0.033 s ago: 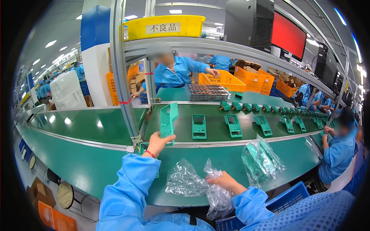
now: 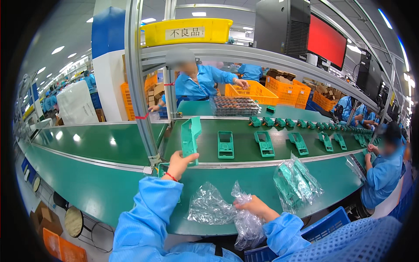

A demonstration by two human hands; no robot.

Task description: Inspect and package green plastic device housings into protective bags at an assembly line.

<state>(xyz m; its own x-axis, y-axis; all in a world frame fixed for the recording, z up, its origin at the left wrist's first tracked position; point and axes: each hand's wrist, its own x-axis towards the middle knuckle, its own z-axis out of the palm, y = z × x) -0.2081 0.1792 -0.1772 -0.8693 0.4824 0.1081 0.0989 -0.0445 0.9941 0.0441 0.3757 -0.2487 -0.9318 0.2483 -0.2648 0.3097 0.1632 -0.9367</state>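
My left hand is closed on a green plastic housing, held raised and upright at the near edge of the conveyor. Behind my left wrist, another green plastic part shows only in part. My right hand grips a crumpled clear plastic bag near the table's front edge. Beside it on the table lies more crumpled clear film; whether it is the same bag I cannot tell. To the right, a clear bag with several green housings inside lies on the table.
On the conveyor belt, several green housings lie in a row, with smaller green parts behind. A metal post rises left of my left hand. Co-workers sit opposite and at right. A blue crate stands below the table.
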